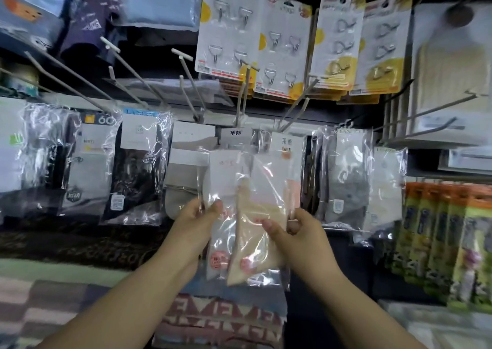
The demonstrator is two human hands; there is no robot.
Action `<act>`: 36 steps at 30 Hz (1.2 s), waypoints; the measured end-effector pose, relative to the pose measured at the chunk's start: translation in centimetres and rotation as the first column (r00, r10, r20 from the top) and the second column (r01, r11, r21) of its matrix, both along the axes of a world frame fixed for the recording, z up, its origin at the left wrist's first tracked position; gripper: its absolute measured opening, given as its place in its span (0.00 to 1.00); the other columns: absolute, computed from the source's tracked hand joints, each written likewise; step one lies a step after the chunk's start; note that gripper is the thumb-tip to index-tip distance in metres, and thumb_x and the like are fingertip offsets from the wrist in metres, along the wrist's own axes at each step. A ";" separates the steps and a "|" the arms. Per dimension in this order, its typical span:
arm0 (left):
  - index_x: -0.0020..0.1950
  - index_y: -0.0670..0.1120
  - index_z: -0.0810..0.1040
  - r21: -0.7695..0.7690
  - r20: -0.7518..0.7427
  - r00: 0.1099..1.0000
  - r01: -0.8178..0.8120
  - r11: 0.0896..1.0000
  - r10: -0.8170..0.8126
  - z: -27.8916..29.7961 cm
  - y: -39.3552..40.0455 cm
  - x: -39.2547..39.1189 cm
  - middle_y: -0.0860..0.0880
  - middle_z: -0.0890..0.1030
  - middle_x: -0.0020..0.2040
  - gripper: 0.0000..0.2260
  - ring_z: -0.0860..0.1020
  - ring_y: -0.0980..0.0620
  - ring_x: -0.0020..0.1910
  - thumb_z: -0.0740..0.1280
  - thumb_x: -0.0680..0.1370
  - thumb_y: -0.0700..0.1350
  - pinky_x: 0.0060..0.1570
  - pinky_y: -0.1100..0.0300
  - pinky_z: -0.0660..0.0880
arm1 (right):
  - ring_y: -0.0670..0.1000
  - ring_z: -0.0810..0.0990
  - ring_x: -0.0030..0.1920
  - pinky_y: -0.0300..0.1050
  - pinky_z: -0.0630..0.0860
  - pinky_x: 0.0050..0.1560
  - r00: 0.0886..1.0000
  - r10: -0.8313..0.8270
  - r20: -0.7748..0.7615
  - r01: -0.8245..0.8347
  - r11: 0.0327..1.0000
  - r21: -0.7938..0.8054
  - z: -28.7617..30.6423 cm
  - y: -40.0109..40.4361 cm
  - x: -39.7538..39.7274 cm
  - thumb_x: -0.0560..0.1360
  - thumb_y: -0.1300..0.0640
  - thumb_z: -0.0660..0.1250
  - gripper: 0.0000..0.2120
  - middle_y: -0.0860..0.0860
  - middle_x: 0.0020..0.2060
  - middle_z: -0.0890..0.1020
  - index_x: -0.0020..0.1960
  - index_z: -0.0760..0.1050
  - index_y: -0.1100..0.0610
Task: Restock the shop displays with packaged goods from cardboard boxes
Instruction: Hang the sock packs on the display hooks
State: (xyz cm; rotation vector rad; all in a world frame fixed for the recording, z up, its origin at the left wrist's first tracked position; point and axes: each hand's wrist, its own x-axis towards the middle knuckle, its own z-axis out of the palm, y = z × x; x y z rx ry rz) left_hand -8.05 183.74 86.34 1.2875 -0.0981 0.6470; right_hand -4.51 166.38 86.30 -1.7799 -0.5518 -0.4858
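Two sock packets, overlapping, are what I hold before the rack's middle pegs: left hand pinching one packet's left edge, right hand clamped on the tilted one, I judge to line up their hang holes.

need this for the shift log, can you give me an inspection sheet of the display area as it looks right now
surface: pegboard wall with metal pegs, several bare
job's things: two clear sock packets, a white one and a beige one, held in front of the hanging rows
clutter: folded patterned textiles below
grips: left hand pinches the white packet; right hand pinches the beige packet
cables: nothing seen
surroundings: carded metal hooks above, green packs at right
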 end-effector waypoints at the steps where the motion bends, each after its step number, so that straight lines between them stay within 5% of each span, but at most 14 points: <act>1: 0.54 0.46 0.77 -0.009 -0.004 1.000 0.002 1.000 -0.002 0.0 0.2 0.0 0.45 0.84 0.47 0.06 0.82 0.48 0.42 0.66 0.78 0.45 0.39 0.57 0.76 | 0.47 0.84 0.38 0.49 0.81 0.41 1.000 -0.006 -0.020 0.007 0.998 0.055 0.1 -0.4 0.2 0.71 0.51 0.73 0.11 0.48 0.37 0.85 0.46 0.74 0.55; 3: 0.52 0.47 0.77 -0.043 -0.001 1.000 0.007 0.999 -0.007 0.0 0.5 -0.1 0.46 0.84 0.45 0.04 0.82 0.49 0.40 0.65 0.79 0.44 0.37 0.56 0.77 | 0.53 0.84 0.41 0.54 0.81 0.45 0.999 -0.046 -0.022 0.049 0.990 0.134 0.7 -1.4 0.5 0.71 0.51 0.73 0.12 0.52 0.41 0.85 0.48 0.75 0.56; 8: 0.51 0.47 0.77 -0.092 0.017 1.000 -0.018 0.996 0.020 0.0 1.5 0.1 0.45 0.84 0.45 0.04 0.82 0.47 0.38 0.67 0.78 0.44 0.39 0.54 0.77 | 0.50 0.83 0.36 0.47 0.79 0.36 0.998 -0.068 0.004 0.066 0.974 0.218 3.6 -2.7 1.6 0.74 0.52 0.70 0.09 0.52 0.40 0.84 0.49 0.75 0.57; 15: 0.53 0.48 0.77 -0.071 0.005 1.000 -0.019 0.997 0.019 0.1 1.9 -0.4 0.48 0.86 0.41 0.05 0.84 0.48 0.39 0.67 0.78 0.46 0.37 0.54 0.78 | 0.57 0.84 0.41 0.40 0.75 0.24 0.996 0.060 -0.065 -0.050 0.987 0.156 6.5 -1.7 3.5 0.75 0.55 0.69 0.07 0.56 0.45 0.84 0.45 0.73 0.57; 18: 0.54 0.47 0.77 -0.066 -0.006 1.000 -0.026 0.997 0.025 -0.1 2.0 -0.8 0.48 0.85 0.41 0.06 0.83 0.48 0.38 0.66 0.78 0.45 0.37 0.55 0.77 | 0.54 0.82 0.36 0.41 0.75 0.24 0.981 0.130 -0.145 -0.108 0.982 0.155 5.8 -1.9 3.6 0.76 0.56 0.69 0.06 0.55 0.42 0.83 0.48 0.75 0.58; 20: 0.55 0.46 0.77 -0.062 -0.020 0.999 -0.035 0.997 0.034 -0.1 1.9 -1.0 0.47 0.85 0.42 0.07 0.82 0.47 0.39 0.66 0.78 0.45 0.37 0.55 0.77 | 0.52 0.81 0.36 0.42 0.77 0.30 0.983 0.099 -0.156 -0.077 0.986 0.145 4.9 -2.1 3.8 0.75 0.56 0.70 0.12 0.55 0.44 0.83 0.54 0.76 0.61; 22: 0.56 0.47 0.77 -0.054 -0.033 0.999 -0.034 0.998 0.032 -0.1 1.7 -1.1 0.46 0.85 0.44 0.08 0.83 0.47 0.40 0.66 0.78 0.45 0.37 0.55 0.78 | 0.55 0.80 0.51 0.51 0.78 0.51 0.989 -0.105 -0.100 0.108 0.994 0.031 3.4 -2.1 3.8 0.71 0.55 0.74 0.26 0.54 0.56 0.79 0.66 0.70 0.61; 25: 0.54 0.47 0.77 -0.051 -0.032 0.999 -0.006 0.999 0.004 0.0 1.1 -1.3 0.47 0.85 0.43 0.06 0.83 0.51 0.36 0.66 0.78 0.45 0.30 0.60 0.77 | 0.53 0.68 0.62 0.47 0.65 0.66 0.877 -0.400 0.266 0.418 0.908 -0.013 1.2 -1.6 1.7 0.70 0.57 0.74 0.30 0.49 0.58 0.65 0.67 0.66 0.57; 27: 0.53 0.48 0.77 -0.036 -0.034 0.999 0.011 0.999 -0.013 0.2 0.3 -1.3 0.48 0.85 0.43 0.05 0.83 0.54 0.35 0.66 0.79 0.44 0.29 0.62 0.76 | 0.47 0.71 0.55 0.33 0.67 0.59 0.870 -0.295 0.394 0.316 0.949 0.014 0.6 -0.8 -0.2 0.71 0.56 0.73 0.21 0.47 0.53 0.67 0.59 0.68 0.52; 29: 0.52 0.48 0.78 -0.021 -0.017 0.999 0.029 0.999 -0.029 0.4 -0.6 -1.2 0.47 0.85 0.44 0.04 0.83 0.54 0.36 0.65 0.79 0.43 0.30 0.62 0.77 | 0.41 0.74 0.45 0.26 0.69 0.45 0.943 -0.113 0.312 0.144 0.986 -0.078 0.4 0.3 -0.9 0.71 0.52 0.72 0.17 0.47 0.48 0.74 0.54 0.68 0.50; 32: 0.52 0.47 0.78 -0.013 0.007 0.998 0.070 0.997 -0.070 0.5 -1.9 -0.9 0.45 0.85 0.44 0.04 0.83 0.53 0.37 0.65 0.79 0.42 0.31 0.62 0.77 | 0.35 0.77 0.37 0.27 0.72 0.35 0.990 0.067 0.125 -0.051 0.991 -0.127 0.1 1.3 -0.9 0.72 0.49 0.72 0.14 0.44 0.42 0.79 0.51 0.70 0.49; 36: 0.52 0.46 0.78 0.097 0.040 0.991 0.127 0.987 -0.131 0.5 -2.7 -0.6 0.48 0.85 0.43 0.05 0.83 0.55 0.39 0.64 0.79 0.41 0.34 0.64 0.77 | 0.41 0.79 0.33 0.38 0.76 0.35 0.992 0.067 0.111 -0.057 0.995 -0.086 -1.1 0.6 0.3 0.73 0.48 0.71 0.10 0.45 0.33 0.80 0.44 0.71 0.50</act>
